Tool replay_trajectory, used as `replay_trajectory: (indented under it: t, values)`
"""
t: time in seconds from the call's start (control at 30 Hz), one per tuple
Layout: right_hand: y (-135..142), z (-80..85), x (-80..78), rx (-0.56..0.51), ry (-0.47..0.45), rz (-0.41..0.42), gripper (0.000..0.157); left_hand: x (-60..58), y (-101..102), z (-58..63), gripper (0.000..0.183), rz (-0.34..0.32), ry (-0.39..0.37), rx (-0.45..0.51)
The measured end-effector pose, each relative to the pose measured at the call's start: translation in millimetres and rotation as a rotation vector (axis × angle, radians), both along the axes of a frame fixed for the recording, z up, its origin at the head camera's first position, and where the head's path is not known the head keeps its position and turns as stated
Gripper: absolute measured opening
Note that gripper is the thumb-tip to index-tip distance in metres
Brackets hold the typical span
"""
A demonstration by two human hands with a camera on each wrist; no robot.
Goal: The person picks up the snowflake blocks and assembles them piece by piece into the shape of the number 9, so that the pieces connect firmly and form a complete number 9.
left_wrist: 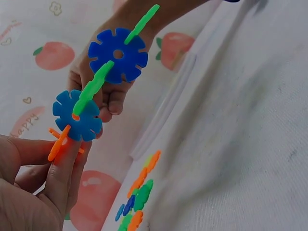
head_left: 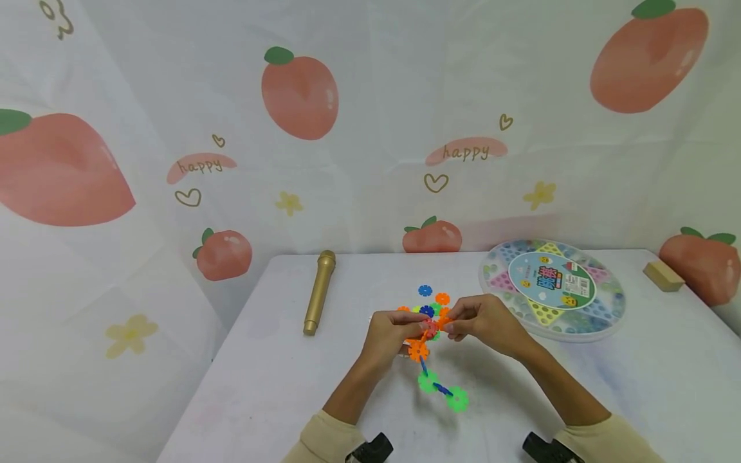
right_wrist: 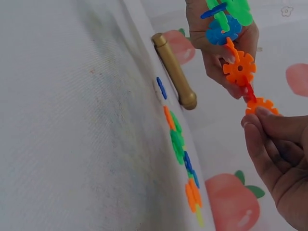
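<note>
Chain point(head_left: 414, 352) of slotted discs, pinched by the left hand point(head_left: 389, 337), trails toward the near edge of the desk point(head_left: 231, 399); right hand point(head_left: 489, 321) grips an orange disc point(right_wrist: 262, 102) at the opposite end, beside the red disc point(right_wrist: 250, 92).

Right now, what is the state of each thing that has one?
Disc chain: interlocked, held up
Left hand: pinching the same chain
Right hand: pinching an orange disc
Other flower discs: lying clustered
Gold microphone-shaped stick: lying down
Chinese checkers case: lying, printed side up
Wooden block: lying flat
</note>
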State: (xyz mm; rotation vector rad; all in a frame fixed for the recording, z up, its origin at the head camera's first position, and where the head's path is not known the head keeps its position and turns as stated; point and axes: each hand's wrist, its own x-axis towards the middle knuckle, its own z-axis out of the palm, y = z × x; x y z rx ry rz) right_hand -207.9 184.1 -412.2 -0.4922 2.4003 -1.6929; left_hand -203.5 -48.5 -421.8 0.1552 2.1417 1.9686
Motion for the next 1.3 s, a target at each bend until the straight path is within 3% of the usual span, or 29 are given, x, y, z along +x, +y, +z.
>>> replay_trajectory:
  t: [0.33,0.97,1.3]
  values:
    - [-2.2,-7.7,0.8,0.006,0.025,-0.022,0.007,-2.1,2.3,-3.1,0.018,0.012,-0.018,0.024]
    - [3.8,-18.3,-2.3,0.021,0.077,0.068,0.008,-0.5,5.5,-8.0,0.021,-0.021,-0.083,0.024]
    - [6.4,-14.1,-5.7,0.069,0.112,0.045,0.013,2.5,4.1,-5.5,0.029,-0.076,-0.059,0.028]
